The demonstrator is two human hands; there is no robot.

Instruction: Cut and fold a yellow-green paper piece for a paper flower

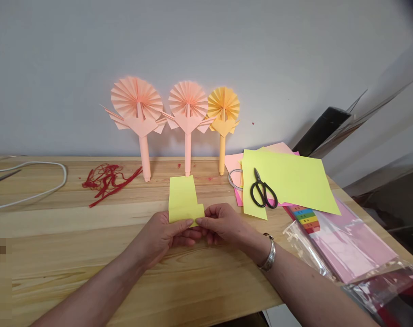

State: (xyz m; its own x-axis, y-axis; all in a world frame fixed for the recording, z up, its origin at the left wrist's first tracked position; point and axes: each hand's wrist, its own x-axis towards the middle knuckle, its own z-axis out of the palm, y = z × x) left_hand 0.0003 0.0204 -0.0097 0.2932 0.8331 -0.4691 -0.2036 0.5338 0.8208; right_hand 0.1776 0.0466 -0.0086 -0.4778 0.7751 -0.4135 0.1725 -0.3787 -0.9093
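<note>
A strip of yellow-green paper [182, 195] is held between both hands near the middle of the table, its near end folded or rolled over. My left hand [169, 234] pinches the near left part, thumb on top and fingers underneath. At the near right corner my right hand [223, 225], with a silver bracelet [270, 254] on its wrist, grips the paper between thumb and fingers. Beyond the strip, two pink paper fans [136, 97] [188, 102] and one orange paper fan [223, 104] with rolled handles lean upright against the wall.
Black-handled scissors [263, 193] lie on a stack of coloured paper sheets [295, 177] at the right. Nearer the edge is a plastic-wrapped paper pack [356, 245]. Red strings [107, 181] and a white cable [61, 175] lie at the left. A black cylinder [324, 129] leans behind.
</note>
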